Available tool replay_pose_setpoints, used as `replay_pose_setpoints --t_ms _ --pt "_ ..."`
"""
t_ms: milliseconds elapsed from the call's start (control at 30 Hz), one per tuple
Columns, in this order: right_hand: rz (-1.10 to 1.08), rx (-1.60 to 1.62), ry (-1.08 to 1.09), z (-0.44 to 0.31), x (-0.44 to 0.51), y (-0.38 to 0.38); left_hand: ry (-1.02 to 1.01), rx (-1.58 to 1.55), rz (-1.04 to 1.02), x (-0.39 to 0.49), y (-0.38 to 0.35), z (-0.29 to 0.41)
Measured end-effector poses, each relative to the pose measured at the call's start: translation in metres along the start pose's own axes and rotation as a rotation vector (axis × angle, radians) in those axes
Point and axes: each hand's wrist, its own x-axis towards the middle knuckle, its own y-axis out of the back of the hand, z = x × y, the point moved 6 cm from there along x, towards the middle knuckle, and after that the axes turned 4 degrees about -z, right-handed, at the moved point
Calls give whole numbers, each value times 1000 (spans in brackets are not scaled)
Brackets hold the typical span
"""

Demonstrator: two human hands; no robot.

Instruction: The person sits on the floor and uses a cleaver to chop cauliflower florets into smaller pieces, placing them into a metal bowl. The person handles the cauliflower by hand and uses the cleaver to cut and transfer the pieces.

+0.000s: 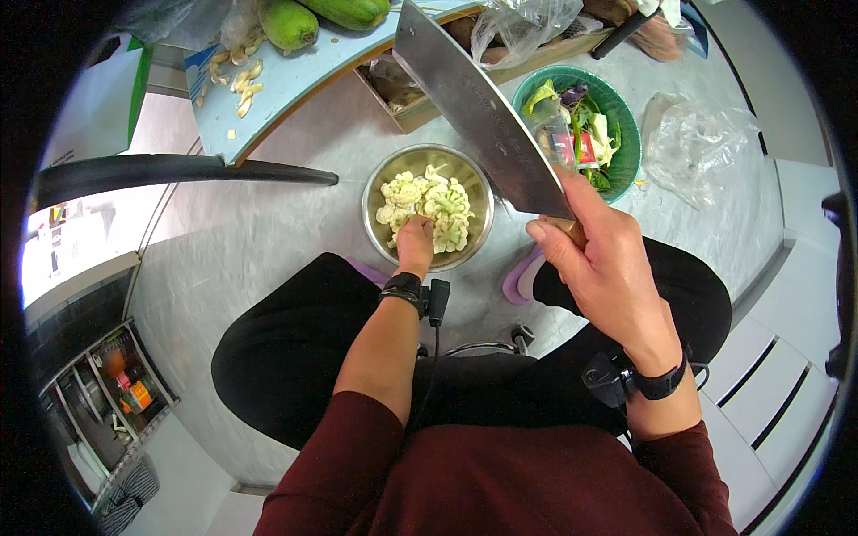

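My right hand (610, 261) grips the wooden handle of a broad cleaver (482, 114). Its blade is raised and slants towards the upper left. My left hand (415, 244) reaches into a stainless steel bowl (482, 231) on the floor between my feet. Pale cauliflower florets (448, 204) lie in this bowl, and the left fingers are curled down among them. The fingertips are hidden, so whether they hold a floret does not show.
Right of the bowl, a green plastic basin (628, 114) holds vegetable trimmings and packaging. A clear plastic bag (694, 147) lies beyond it. Garlic cloves (244, 87) and green papaya-like fruits (288, 25) rest on a blue tabletop (268, 110). A black table leg (268, 171) juts out at left.
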Motion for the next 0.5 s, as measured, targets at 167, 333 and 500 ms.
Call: replay_pose_setpoints --t_ms 167,333,500 --pt "13 -18 59 -5 -2 1 -54 46 298 2 29 -11" --pt "8 -42 82 -5 -4 4 166 118 177 22 43 -46" --pt "0 -36 102 -6 1 3 264 325 -37 35 48 -47"
